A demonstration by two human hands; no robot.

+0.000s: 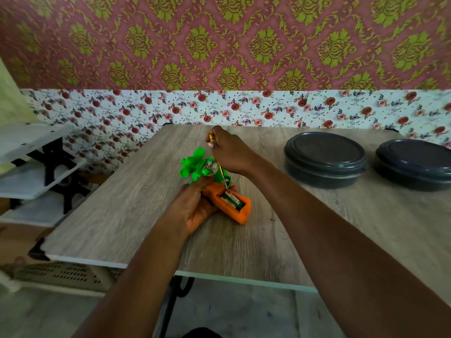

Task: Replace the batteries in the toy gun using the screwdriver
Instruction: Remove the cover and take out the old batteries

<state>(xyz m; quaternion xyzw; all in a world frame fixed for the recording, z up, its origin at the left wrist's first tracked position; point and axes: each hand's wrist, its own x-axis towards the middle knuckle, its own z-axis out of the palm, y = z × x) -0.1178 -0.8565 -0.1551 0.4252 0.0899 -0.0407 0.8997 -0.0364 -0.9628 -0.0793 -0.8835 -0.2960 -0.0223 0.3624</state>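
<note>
While the wood-grain desk (122, 211) carries everything here, note that it stands against a wall papered in red-and-gold damask above and small roses below, with white shelves off to your left and a perforated crate on the floor beneath them. Two round dark lidded containers (324, 159) sit well apart from your work, along the desk's right side. The toy gun (214, 189) lies near the middle of the desk, its green barrel pointing away from you and its orange grip toward you, the battery compartment open with batteries (231, 200) showing inside. It looks like light, hollow, stiff plastic, likely to skate on the smooth desktop, so the best hold is around the orange grip just beside the opening. Your left hand (195, 208) is curled closed around that grip from the left, pinning it down. Your right hand (229, 152) is closed around the handle of the screwdriver (220, 170), whose thin shaft slants down to the compartment's upper edge; whether the tip touches a battery you cannot tell from here. The cells are small and probably spring-loaded, so pry gently. A tiny dark speck, perhaps the screw (273, 219), lies on the desk right of the grip.
</note>
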